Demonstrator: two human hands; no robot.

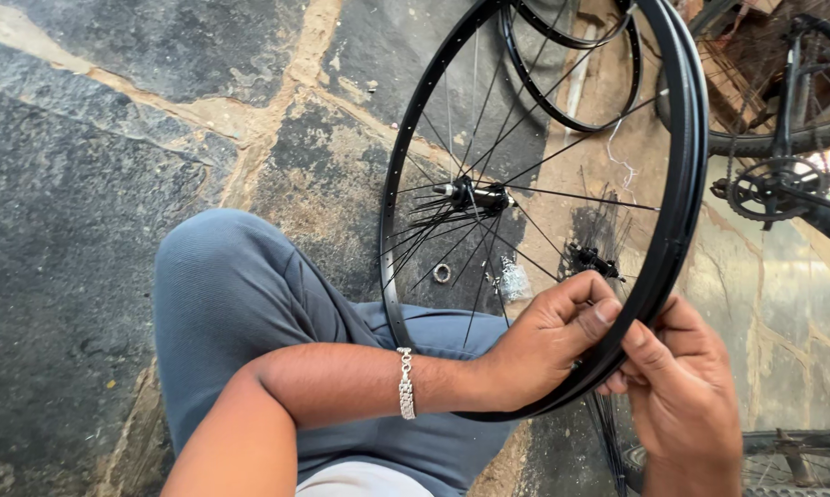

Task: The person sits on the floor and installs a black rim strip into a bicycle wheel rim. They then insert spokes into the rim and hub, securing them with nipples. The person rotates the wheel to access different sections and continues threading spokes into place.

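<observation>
On my knee: rim [677,184] gripped by left hand [548,340] and right hand [682,391]; hub [475,196] partly spoked, many holes open.

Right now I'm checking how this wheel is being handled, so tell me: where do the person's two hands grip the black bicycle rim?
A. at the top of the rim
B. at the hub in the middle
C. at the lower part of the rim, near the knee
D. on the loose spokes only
C: the left hand and right hand both clasp the lower arc of the black rim, beside the knee, away from the hub.
</observation>
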